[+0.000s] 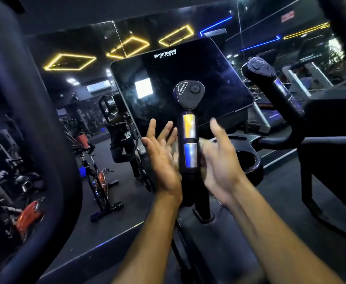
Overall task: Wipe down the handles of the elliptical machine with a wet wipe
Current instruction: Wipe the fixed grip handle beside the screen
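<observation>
A black upright elliptical handle with two shiny metal sensor plates and a rounded triangular cap bearing a round button stands in the middle of the view, and everything here is placed against it. The left hand is just to its left, palm turned toward the handle, fingers straight and spread; its grip is released and holds nothing. The right hand is just to the handle's right, palm also facing it, fingers loosely extended and blurred; its grip is likewise released. Whether either palm touches the handle cannot be told. No wet wipe can be made out in either hand; a pale blur lies between the right palm and the handle, too smeared to identify.

Behind the handle's cap is the dark glossy square console screen with white "VIVA FITNESS" lettering. To the handle's right, beyond the right hand, is a black round cup holder, and farther right a second black handle with the same capped top. Far left of the handle a thick black curved bar fills the frame's edge.
</observation>
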### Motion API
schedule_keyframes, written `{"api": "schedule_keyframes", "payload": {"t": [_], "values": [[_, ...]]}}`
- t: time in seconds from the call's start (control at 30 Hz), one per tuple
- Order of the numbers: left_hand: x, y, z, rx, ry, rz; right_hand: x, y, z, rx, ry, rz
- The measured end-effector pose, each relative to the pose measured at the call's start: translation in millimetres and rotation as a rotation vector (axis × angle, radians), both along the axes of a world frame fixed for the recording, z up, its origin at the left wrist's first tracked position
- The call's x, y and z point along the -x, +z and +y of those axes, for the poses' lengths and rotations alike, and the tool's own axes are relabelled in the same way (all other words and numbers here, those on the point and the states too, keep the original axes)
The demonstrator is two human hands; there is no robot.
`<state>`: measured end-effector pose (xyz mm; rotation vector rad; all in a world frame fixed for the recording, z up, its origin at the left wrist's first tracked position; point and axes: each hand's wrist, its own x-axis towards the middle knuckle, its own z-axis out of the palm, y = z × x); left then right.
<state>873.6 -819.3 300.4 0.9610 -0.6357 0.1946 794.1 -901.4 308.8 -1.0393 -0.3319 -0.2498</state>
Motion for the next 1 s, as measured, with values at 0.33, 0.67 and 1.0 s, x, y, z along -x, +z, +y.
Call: {"api": "schedule_keyframes", "payload": {"t": [0.33, 0.67, 1.0], "values": [[-8, -8, 2, 0.036, -0.003, 0.032, -40, 31, -11, -0.228, 0.354, -0.021], [2, -15, 4, -0.176, -0.146, 0.109, -4, -57, 26, -0.086, -0.391, -0.11], [23, 41, 2, -0.438, -0.07, 0.044, 32, -62, -19, 0.166, -0.938, -0.379]]}}
